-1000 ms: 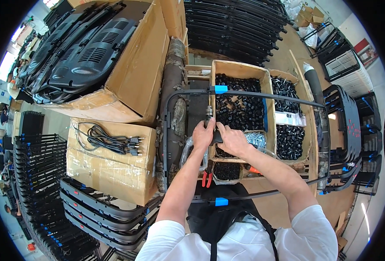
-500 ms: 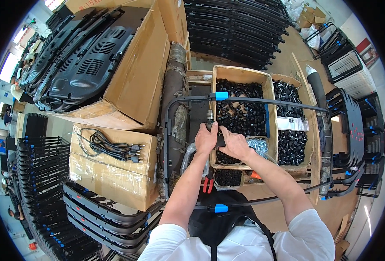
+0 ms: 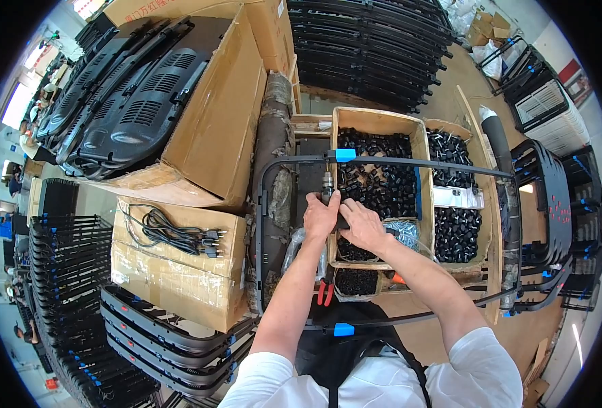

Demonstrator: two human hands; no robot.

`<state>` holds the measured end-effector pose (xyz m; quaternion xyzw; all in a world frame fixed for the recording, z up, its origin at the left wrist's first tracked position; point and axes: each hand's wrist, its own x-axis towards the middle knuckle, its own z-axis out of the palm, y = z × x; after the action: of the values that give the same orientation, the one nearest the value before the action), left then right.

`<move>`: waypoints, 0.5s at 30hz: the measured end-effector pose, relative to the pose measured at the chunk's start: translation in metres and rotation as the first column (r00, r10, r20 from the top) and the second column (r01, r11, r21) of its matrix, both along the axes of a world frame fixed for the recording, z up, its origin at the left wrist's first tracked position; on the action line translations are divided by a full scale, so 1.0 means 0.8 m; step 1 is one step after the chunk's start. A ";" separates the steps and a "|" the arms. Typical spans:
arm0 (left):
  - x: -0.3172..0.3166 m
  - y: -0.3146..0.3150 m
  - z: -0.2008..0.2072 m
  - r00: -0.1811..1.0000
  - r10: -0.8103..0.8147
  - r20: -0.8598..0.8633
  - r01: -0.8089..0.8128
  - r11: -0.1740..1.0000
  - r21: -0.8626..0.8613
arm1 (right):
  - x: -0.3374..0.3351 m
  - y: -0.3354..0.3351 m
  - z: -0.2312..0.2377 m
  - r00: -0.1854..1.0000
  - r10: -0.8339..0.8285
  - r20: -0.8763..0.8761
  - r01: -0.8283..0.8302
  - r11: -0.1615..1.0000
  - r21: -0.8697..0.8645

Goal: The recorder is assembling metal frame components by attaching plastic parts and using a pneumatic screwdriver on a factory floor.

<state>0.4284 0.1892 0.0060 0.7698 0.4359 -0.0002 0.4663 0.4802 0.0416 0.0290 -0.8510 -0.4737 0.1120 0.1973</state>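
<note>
A black frame (image 3: pixel 444 165) with rounded corners lies in front of me, with a blue piece (image 3: pixel 345 156) on its far bar and another blue piece (image 3: pixel 344 330) on its near bar. Both hands are closed around a dark power screwdriver (image 3: pixel 327 188), whose metal front end points at the far bar close to the blue piece. My left hand (image 3: pixel 321 216) wraps its body. My right hand (image 3: pixel 363 227) grips the rear part, mostly hidden under the fingers. Whether the tip touches the bar is hard to make out.
Under the frame stands a wooden box (image 3: pixel 376 114) of small black parts and silver screws (image 3: pixel 404 233). Red-handled pliers (image 3: pixel 325 292) hang near my left forearm. Left are a carton (image 3: pixel 178 279) with a cable coil (image 3: pixel 168 231) and a large carton (image 3: pixel 212 136) of black covers.
The view has shifted slightly. Both hands keep their hold on the power screwdriver at nearly the same spot by the far bar.
</note>
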 end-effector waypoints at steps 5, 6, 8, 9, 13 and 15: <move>-0.004 0.002 0.003 0.998 -0.019 -0.061 0.020 1.000 0.000 | -0.006 -0.004 0.007 0.999 -0.007 -0.043 0.007 1.000 0.017; -0.006 0.004 0.005 0.998 -0.019 -0.059 0.019 1.000 0.001 | -0.008 -0.004 0.008 0.999 -0.007 -0.041 0.007 1.000 0.018; -0.008 0.007 0.011 0.995 -0.060 -0.078 0.062 0.998 0.013 | -0.010 -0.005 0.009 0.999 -0.012 -0.053 0.012 1.000 0.001; -0.009 0.006 0.014 0.995 -0.060 -0.076 0.062 0.998 0.015 | -0.011 -0.005 0.009 0.999 -0.012 -0.051 0.012 1.000 0.003; -0.012 0.005 0.022 0.995 -0.064 -0.075 0.068 0.996 0.049 | -0.014 -0.008 0.009 0.999 -0.008 -0.052 0.006 1.000 -0.024; -0.014 0.005 0.024 0.993 -0.076 -0.093 0.082 0.995 0.057 | -0.017 -0.009 0.009 0.999 -0.006 -0.050 0.004 1.000 -0.031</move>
<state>0.4170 0.1929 0.0254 0.7994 0.4258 -0.0405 0.4220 0.4663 0.0347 0.0363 -0.8520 -0.4647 0.1401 0.1964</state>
